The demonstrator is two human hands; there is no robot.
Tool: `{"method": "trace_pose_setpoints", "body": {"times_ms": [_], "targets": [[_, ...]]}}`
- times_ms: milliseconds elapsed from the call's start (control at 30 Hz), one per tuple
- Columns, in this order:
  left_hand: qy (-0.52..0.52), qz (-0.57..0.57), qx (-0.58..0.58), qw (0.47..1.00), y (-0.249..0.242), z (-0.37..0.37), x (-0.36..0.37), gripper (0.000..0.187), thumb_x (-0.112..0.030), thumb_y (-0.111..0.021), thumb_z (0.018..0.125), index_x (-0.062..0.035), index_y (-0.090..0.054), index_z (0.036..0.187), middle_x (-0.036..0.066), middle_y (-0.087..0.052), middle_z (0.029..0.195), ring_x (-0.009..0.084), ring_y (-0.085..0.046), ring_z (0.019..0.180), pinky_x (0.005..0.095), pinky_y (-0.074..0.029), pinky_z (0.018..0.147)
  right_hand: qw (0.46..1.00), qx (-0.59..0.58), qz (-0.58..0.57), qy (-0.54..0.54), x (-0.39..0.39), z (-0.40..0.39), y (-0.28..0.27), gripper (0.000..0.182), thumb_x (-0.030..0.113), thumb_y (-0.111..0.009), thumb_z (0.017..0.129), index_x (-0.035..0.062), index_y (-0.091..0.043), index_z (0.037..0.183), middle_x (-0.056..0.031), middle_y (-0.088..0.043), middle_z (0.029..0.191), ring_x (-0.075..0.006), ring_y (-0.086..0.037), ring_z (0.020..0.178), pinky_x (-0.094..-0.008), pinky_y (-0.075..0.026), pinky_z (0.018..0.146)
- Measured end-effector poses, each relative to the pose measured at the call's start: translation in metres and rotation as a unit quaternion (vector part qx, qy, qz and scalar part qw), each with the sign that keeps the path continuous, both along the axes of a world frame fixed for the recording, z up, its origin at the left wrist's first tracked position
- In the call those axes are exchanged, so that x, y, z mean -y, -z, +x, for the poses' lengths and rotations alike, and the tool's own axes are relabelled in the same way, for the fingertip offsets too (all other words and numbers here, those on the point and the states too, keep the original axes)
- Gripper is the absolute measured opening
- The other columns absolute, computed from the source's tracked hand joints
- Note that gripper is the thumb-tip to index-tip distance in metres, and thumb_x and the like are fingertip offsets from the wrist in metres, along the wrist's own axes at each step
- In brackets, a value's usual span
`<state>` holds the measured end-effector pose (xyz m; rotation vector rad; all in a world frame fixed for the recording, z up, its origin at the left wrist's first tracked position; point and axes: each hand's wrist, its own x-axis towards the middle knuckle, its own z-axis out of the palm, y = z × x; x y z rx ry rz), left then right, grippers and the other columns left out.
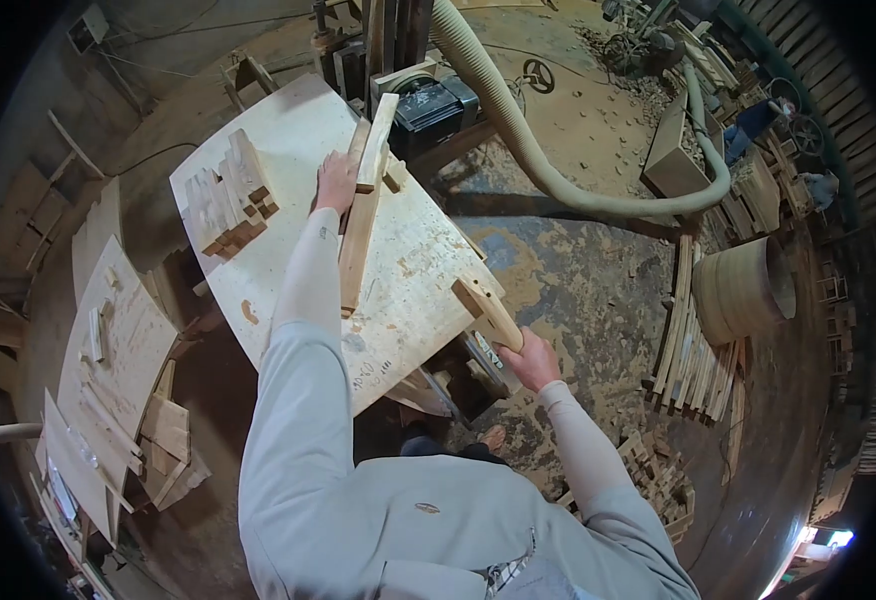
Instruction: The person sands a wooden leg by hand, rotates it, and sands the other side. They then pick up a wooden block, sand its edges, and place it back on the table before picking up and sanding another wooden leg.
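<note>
My left hand (335, 182) is on the pale worktable (408, 270), closed against a narrow brown wooden piece (357, 140). That piece lies along a long wooden guide strip (360, 245); my fingertips are partly hidden. A lighter wooden bar (379, 140) sits on the strip just right of this hand. My right hand (530, 360) is wrapped round one end of a short wooden piece (493, 312) with dark holes in its far end. It is held over the table's front right corner. On the table's left lies a stack of wooden pieces (230, 195).
A dark motor (436, 105) stands behind the table, with a ribbed hose (518, 130) curving right. Left is a lower board (123, 350) bearing offcuts. Right are long wooden strips (693, 340) and a round drum (738, 290). Another person (753, 125) is at far right.
</note>
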<state>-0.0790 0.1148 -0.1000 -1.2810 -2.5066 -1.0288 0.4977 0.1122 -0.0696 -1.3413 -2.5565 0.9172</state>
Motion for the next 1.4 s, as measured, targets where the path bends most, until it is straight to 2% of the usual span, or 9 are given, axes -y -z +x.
{"method": "trace_pose_setpoints", "body": {"times_ms": [133, 267, 333, 400, 533, 600, 667, 767, 1400], "targets": [[-0.005, 0.003, 0.07, 0.998, -0.01, 0.003, 0.004, 0.056, -0.034, -0.067, 0.109, -0.0024, -0.061, 0.155, 0.025, -0.049, 0.169, 0.046, -0.038, 0.161, 0.053, -0.025, 0.136, 1.0, 0.022, 0.001, 0.008, 0.003, -0.005, -0.015, 0.056, 0.054, -0.081, 0.093, 0.0017, -0.071, 0.111, -0.0293, -0.078, 0.101, -0.0506, -0.075, 0.098, -0.0579, -0.059, 0.087], [0.052, 0.112, 0.233, 0.965, -0.046, 0.027, 0.018, 0.053, -0.014, -0.068, 0.102, -0.0057, -0.064, 0.154, 0.025, -0.064, 0.156, 0.0442, -0.054, 0.151, 0.0496, -0.041, 0.128, 1.0, 0.018, -0.01, 0.0, -0.001, -0.005, -0.017, 0.055, 0.053, -0.081, 0.093, 0.0018, -0.071, 0.11, -0.0287, -0.078, 0.1, -0.0511, -0.075, 0.098, -0.0585, -0.058, 0.087], [0.016, 0.148, 0.234, 0.961, -0.043, 0.024, 0.016, 0.054, -0.006, -0.063, 0.1, -0.0068, -0.064, 0.153, 0.024, -0.07, 0.147, 0.044, -0.066, 0.137, 0.0471, -0.051, 0.119, 1.0, 0.019, -0.011, 0.0, 0.0, -0.006, -0.021, 0.054, 0.052, -0.081, 0.093, 0.0016, -0.07, 0.109, -0.0287, -0.078, 0.1, -0.0511, -0.074, 0.098, -0.0589, -0.058, 0.087], [-0.031, 0.106, 0.027, 0.993, -0.043, 0.016, 0.014, 0.052, -0.005, -0.063, 0.1, -0.0059, -0.064, 0.152, 0.024, -0.07, 0.146, 0.0446, -0.068, 0.132, 0.0467, -0.052, 0.116, 1.0, 0.025, -0.014, -0.002, 0.0, -0.008, -0.029, 0.054, 0.052, -0.081, 0.093, 0.0015, -0.07, 0.109, -0.0289, -0.078, 0.101, -0.0509, -0.075, 0.098, -0.0587, -0.058, 0.087], [0.07, 0.097, 0.113, 0.986, -0.053, 0.015, 0.025, 0.046, -0.02, -0.068, 0.103, -0.0037, -0.067, 0.147, 0.026, -0.07, 0.144, 0.0443, -0.065, 0.135, 0.0504, -0.052, 0.114, 0.999, 0.041, -0.029, 0.01, 0.003, -0.013, -0.05, 0.052, 0.048, -0.083, 0.093, -0.0005, -0.073, 0.108, -0.0295, -0.078, 0.1, -0.0494, -0.076, 0.096, -0.0548, -0.058, 0.084], [0.025, 0.161, 0.068, 0.984, -0.051, 0.016, 0.029, 0.042, -0.029, -0.069, 0.105, -0.0038, -0.073, 0.139, 0.026, -0.074, 0.13, 0.0443, -0.068, 0.127, 0.0523, -0.053, 0.109, 0.998, 0.04, -0.038, 0.007, 0.002, -0.015, -0.057, 0.052, 0.049, -0.083, 0.093, -0.0003, -0.073, 0.108, -0.0294, -0.078, 0.099, -0.0494, -0.076, 0.095, -0.055, -0.058, 0.084], [-0.13, 0.007, 0.109, 0.985, -0.044, 0.023, 0.038, 0.039, -0.034, -0.07, 0.105, -0.0042, -0.077, 0.13, 0.024, -0.074, 0.116, 0.0434, -0.07, 0.117, 0.053, -0.054, 0.104, 0.997, 0.045, -0.055, 0.007, 0.005, -0.01, -0.059, 0.053, 0.05, -0.083, 0.093, -0.0001, -0.073, 0.108, -0.0293, -0.078, 0.099, -0.0495, -0.076, 0.094, -0.0552, -0.058, 0.083], [-0.124, -0.004, 0.12, 0.985, -0.037, 0.03, 0.032, 0.038, -0.035, -0.074, 0.102, -0.0048, -0.08, 0.124, 0.023, -0.073, 0.112, 0.043, -0.07, 0.115, 0.0521, -0.055, 0.102, 0.997, 0.044, -0.055, 0.005, 0.001, -0.014, -0.061, 0.053, 0.052, -0.081, 0.094, 0.0023, -0.073, 0.108, -0.0284, -0.078, 0.098, -0.0506, -0.075, 0.095, -0.058, -0.058, 0.083], [-0.167, -0.001, 0.192, 0.967, -0.052, 0.019, -0.023, 0.038, -0.04, -0.079, 0.099, -0.0108, -0.083, 0.123, 0.019, -0.08, 0.117, 0.0383, -0.074, 0.116, 0.0493, -0.057, 0.101, 0.997, 0.065, -0.037, -0.005, 0.001, -0.008, -0.042, 0.046, 0.046, -0.081, 0.094, 0.0029, -0.07, 0.106, -0.0286, -0.077, 0.095, -0.0508, -0.075, 0.092, -0.0586, -0.06, 0.081]]}}
